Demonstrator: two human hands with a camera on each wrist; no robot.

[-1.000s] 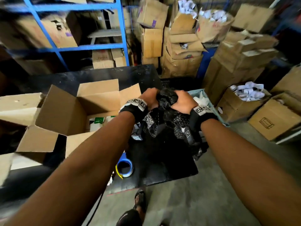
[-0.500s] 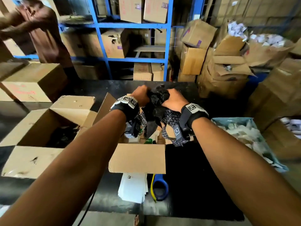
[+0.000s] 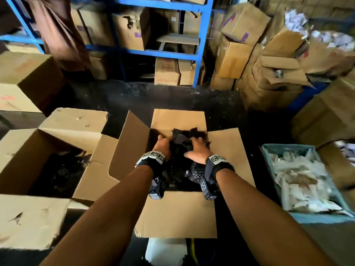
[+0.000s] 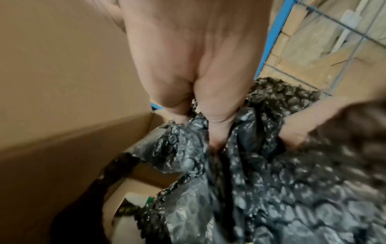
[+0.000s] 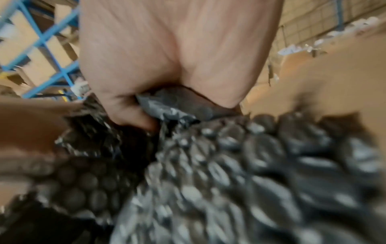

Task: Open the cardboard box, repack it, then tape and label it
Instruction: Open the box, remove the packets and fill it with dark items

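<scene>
Matt brown corrugated cardboard is seen in the box (image 3: 176, 215), its flaps creased and dented. The bubble wrap (image 4: 271, 189) is glossy black plastic, dimpled and crinkled. The tabletop (image 3: 172, 96) is dark, scuffed and dusty. The rack (image 3: 201, 35) is blue painted metal.

Warehouse or stockroom. Blue steel shelving (image 3: 201, 35) beyond the fingers (image 3: 194, 144), loaded with cardboard cartons (image 3: 132, 31); more cartons heaped (image 3: 272, 73) to their right, open boxes (image 3: 38, 150) left.

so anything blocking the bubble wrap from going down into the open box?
Nothing visible. Both the left hand and right hand grip the black bubble wrap already inside the box; all four flaps are folded outward, leaving the opening clear.
</scene>
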